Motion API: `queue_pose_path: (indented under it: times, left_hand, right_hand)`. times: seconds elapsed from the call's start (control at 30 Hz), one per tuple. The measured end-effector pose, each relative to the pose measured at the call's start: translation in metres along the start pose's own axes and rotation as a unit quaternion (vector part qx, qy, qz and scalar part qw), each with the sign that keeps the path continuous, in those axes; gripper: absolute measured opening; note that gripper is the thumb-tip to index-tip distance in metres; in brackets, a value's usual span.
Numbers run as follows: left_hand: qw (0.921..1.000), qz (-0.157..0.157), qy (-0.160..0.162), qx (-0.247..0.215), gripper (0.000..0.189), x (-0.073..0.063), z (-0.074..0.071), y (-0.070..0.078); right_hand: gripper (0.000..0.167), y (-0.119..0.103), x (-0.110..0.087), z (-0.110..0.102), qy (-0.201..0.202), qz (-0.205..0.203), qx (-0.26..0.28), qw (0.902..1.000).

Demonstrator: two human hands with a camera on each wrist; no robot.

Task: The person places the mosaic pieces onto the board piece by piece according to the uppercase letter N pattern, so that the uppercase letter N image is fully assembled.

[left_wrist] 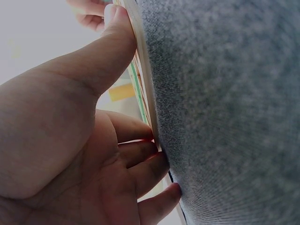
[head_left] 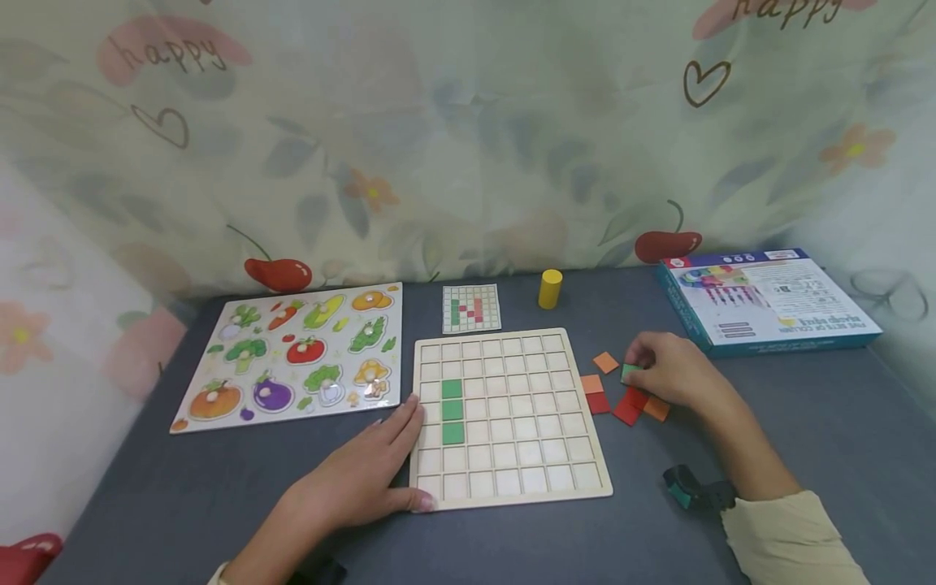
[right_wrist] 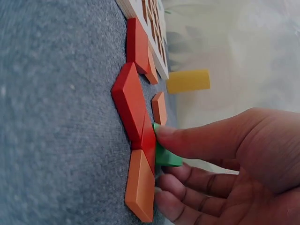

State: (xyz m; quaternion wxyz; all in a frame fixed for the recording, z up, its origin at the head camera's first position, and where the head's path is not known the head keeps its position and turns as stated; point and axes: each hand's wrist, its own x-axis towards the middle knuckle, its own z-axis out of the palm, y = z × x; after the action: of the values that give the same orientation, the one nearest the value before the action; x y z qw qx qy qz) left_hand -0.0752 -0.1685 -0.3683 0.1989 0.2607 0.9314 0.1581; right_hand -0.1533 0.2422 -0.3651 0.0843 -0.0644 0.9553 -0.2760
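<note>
Printed cloth [head_left: 468, 162] hangs behind a dark, fabric-textured counter [head_left: 183, 496]. Left: the left grip [head_left: 374, 465], straight-fingered and grasping nothing, rests against the pale wooden grid board [head_left: 504, 459]; I judge this contact useful, lest the board slide. Right of the board, beside smooth red tiles [head_left: 626, 410], the right grip [head_left: 669, 370] pinches a flat green tile [right_wrist: 168, 158], best held level by its edges.

Behind the desk [head_left: 541, 544], whose surface is dark grey and looks like woven fabric, there is a pale greenish cloth [head_left: 468, 154] with light wrinkles. On it are printed red cherries [head_left: 278, 275], orange flowers [head_left: 373, 192], grey-blue leaves [head_left: 283, 156], brown heart outlines [head_left: 706, 84] and the word "happy" [head_left: 173, 54]. Toward the left and right sides, this background becomes whiter and brighter. The light on the desk is soft.
</note>
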Motion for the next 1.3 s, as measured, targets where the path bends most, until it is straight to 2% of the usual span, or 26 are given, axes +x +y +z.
queue_pose_path:
  times: [0.23, 0.53, 0.77, 0.93, 1.13, 1.3]
  left_hand:
    - [1.0, -0.004, -0.002, 0.001, 0.109, 0.0, 0.0, 0.001]
    - [0.9999, -0.013, -0.003, 0.006, 0.109, 0.001, 0.0, 0.001]
    - [0.9999, -0.01, -0.006, 0.008, 0.108, 0.002, -0.001, 0.002]
    - [0.9999, -0.005, -0.004, 0.011, 0.109, 0.002, -0.002, 0.002]
    - [0.9999, -0.011, -0.007, 0.009, 0.11, 0.002, -0.001, 0.002]
    - [0.9999, -0.011, -0.007, 0.008, 0.11, 0.002, -0.001, 0.001]
  right_hand:
    - [0.007, 0.001, 0.002, 0.0, 0.01, 0.001, 0.019, 0.9998]
    - [0.013, -0.008, 0.0, -0.002, 0.022, -0.014, 0.057, 0.998]
    - [0.011, -0.025, -0.004, 0.006, -0.01, -0.027, 0.117, 0.9927]
    - [0.01, -0.04, -0.007, 0.015, -0.032, -0.058, 0.158, 0.9852]
    - [0.01, -0.064, -0.007, 0.032, -0.044, -0.089, 0.157, 0.9826]
    - [0.009, -0.084, -0.007, 0.045, -0.068, -0.136, 0.158, 0.9756]
